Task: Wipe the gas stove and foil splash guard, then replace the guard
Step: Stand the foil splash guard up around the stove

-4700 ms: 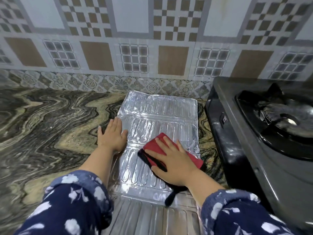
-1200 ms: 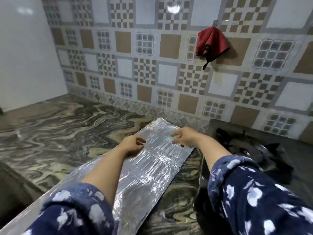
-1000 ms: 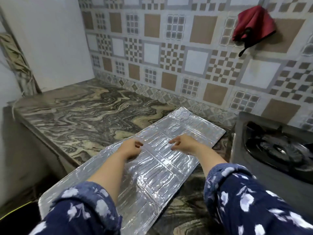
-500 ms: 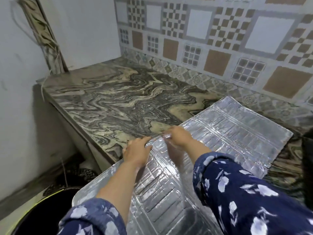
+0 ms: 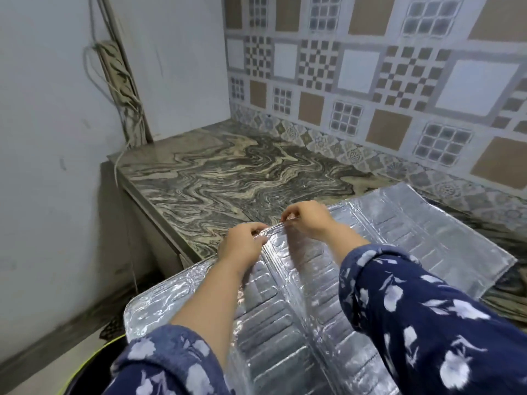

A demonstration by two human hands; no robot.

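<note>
The silver foil splash guard (image 5: 413, 240) lies in ribbed panels across the marbled counter, its near end hanging past the counter's front edge toward me. My left hand (image 5: 242, 248) and my right hand (image 5: 306, 219) both pinch the guard's left long edge at a fold line, and the foil rises in a ridge between them. The gas stove and the red cloth are out of view.
The marbled counter (image 5: 228, 178) stretches left to a white side wall (image 5: 57, 138), where a cable hangs down a marbled strip (image 5: 125, 89). Patterned tiles (image 5: 370, 67) back the counter. A dark bin with a yellow-green rim (image 5: 94, 357) stands on the floor below.
The cloth went from my right hand to a wall hook. My view swung left, away from the stove. Both hands moved from the guard's middle to its left edge and pinched it.
</note>
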